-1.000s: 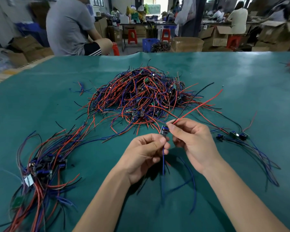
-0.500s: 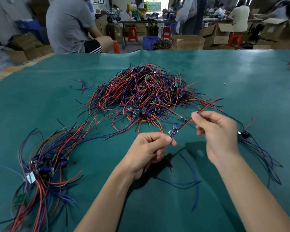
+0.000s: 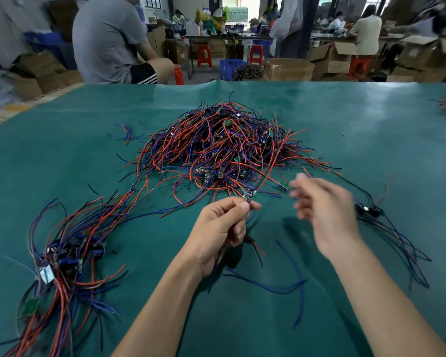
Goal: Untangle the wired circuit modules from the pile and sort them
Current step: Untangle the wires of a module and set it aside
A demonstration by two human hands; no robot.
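Pile [image 3: 224, 148] ahead, sorted bundle [image 3: 70, 251] left

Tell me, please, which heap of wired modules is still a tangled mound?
The central pile, beyond both hands: its wires cross every way, while the left bundle and small right group lie roughly combed out.

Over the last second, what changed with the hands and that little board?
The right hand slid outward along the red wire, let it go and now hangs blurred. The left hand kept pinching the small circuit module. The tangled pile and the sorted bundle stayed put.
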